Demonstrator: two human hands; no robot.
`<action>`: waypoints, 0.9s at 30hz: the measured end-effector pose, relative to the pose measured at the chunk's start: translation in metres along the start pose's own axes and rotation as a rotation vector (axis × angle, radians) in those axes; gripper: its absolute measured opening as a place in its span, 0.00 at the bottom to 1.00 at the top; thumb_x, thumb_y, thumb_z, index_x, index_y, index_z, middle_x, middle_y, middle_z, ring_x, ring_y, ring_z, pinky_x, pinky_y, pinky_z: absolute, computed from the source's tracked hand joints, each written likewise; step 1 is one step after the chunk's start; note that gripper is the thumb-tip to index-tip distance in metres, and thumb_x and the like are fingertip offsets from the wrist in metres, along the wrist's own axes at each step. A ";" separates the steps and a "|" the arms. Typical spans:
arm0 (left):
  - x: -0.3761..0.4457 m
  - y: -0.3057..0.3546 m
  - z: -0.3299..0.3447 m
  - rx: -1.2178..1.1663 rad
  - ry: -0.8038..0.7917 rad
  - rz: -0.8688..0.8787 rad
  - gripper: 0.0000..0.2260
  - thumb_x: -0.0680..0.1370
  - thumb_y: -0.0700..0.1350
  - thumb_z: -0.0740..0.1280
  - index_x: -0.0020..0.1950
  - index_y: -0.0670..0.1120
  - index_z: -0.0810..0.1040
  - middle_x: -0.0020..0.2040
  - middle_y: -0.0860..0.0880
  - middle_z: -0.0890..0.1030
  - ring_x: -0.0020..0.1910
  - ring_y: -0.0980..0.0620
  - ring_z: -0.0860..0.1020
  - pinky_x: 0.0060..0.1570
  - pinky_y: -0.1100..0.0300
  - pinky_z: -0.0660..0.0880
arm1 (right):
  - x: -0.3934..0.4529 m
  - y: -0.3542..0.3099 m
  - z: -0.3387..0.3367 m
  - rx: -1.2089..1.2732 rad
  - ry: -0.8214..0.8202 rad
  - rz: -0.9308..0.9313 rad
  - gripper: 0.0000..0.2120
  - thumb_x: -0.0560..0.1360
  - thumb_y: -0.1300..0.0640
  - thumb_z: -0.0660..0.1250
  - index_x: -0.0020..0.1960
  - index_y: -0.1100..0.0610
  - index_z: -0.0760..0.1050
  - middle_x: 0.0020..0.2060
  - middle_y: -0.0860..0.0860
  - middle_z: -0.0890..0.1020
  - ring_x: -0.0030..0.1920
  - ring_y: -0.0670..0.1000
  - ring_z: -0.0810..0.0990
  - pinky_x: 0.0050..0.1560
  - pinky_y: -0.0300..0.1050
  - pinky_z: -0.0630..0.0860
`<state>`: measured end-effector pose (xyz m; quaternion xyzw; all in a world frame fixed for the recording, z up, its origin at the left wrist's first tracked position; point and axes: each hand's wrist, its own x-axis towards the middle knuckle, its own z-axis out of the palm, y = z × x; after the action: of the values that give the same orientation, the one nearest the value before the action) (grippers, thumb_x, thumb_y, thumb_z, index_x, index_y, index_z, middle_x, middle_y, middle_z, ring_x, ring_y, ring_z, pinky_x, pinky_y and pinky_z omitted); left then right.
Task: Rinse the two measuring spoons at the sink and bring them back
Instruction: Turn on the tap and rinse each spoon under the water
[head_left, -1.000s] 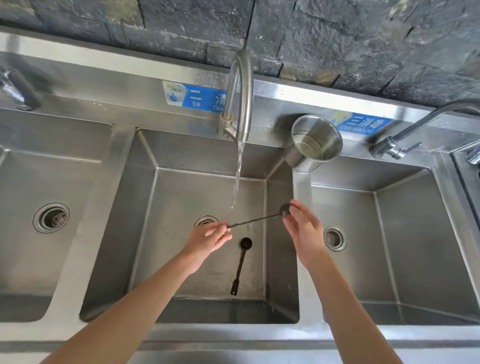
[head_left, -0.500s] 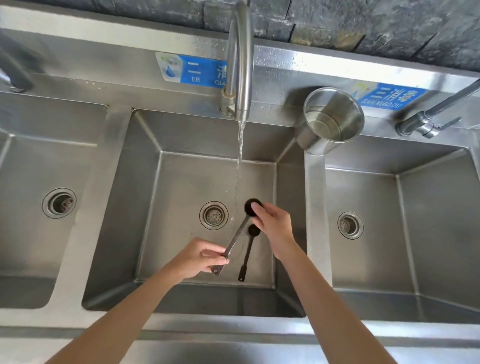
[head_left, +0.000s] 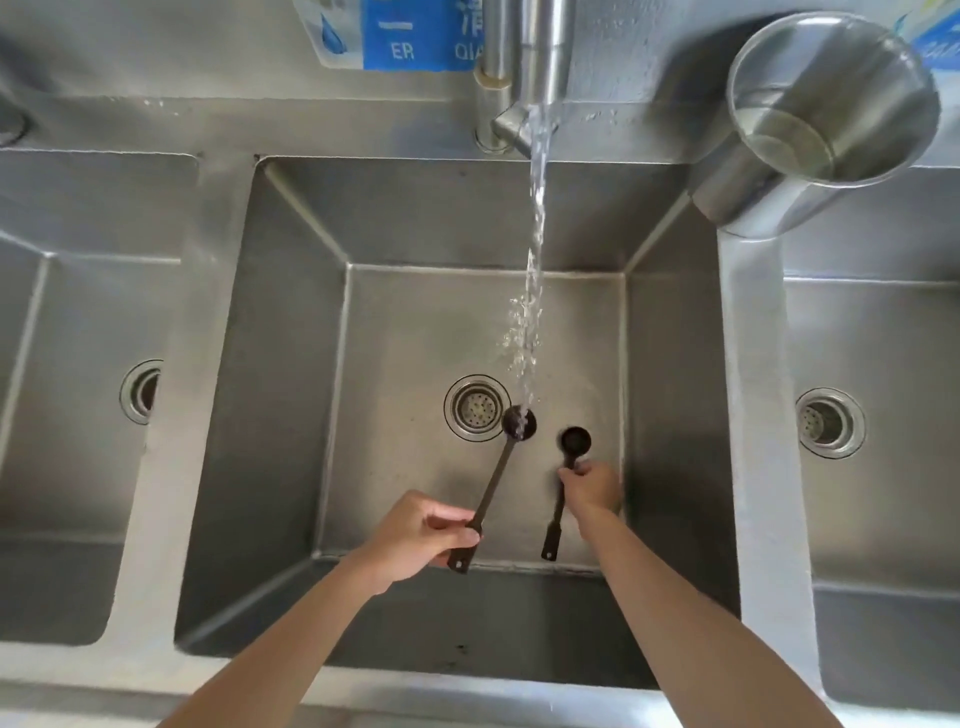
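Gripping one measuring spoon under the stream, left hand; right hand pinching second spoon in sink; steel cup holding water

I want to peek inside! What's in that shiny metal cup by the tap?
The metal cup looks to hold some clear water, with its shiny bottom showing through. Nothing else is visible inside. Its near inner wall is hidden by the rim.

You had two black measuring spoons over a dull silver-grey steel sink, with a silver faucet, a shiny silver cup, a blue-and-white label with white letters, and clear, white-flecked running water.
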<state>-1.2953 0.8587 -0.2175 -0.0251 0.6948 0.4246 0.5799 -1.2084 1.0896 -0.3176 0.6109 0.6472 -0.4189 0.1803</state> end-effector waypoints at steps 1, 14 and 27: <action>0.003 -0.002 0.000 0.002 0.002 -0.012 0.16 0.74 0.42 0.76 0.61 0.46 0.83 0.47 0.51 0.89 0.46 0.55 0.87 0.41 0.67 0.80 | 0.001 0.001 0.004 0.014 0.011 -0.002 0.05 0.76 0.57 0.72 0.47 0.60 0.81 0.44 0.56 0.85 0.46 0.59 0.83 0.49 0.52 0.81; -0.023 0.020 0.002 -0.065 -0.059 0.006 0.09 0.74 0.43 0.76 0.54 0.52 0.85 0.49 0.48 0.89 0.51 0.51 0.87 0.48 0.59 0.83 | -0.055 -0.038 -0.033 0.442 -0.177 -0.163 0.09 0.80 0.51 0.69 0.59 0.47 0.82 0.40 0.40 0.85 0.40 0.42 0.83 0.47 0.45 0.83; -0.088 0.056 -0.015 -0.079 0.008 0.015 0.07 0.71 0.45 0.76 0.48 0.47 0.89 0.49 0.44 0.88 0.53 0.47 0.86 0.47 0.61 0.83 | -0.149 -0.068 -0.067 0.331 -0.248 -0.221 0.13 0.79 0.53 0.70 0.48 0.65 0.80 0.31 0.56 0.70 0.33 0.52 0.70 0.34 0.45 0.73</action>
<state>-1.3082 0.8446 -0.1144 -0.0445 0.6799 0.4562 0.5724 -1.2255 1.0526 -0.1456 0.5013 0.6056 -0.6085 0.1086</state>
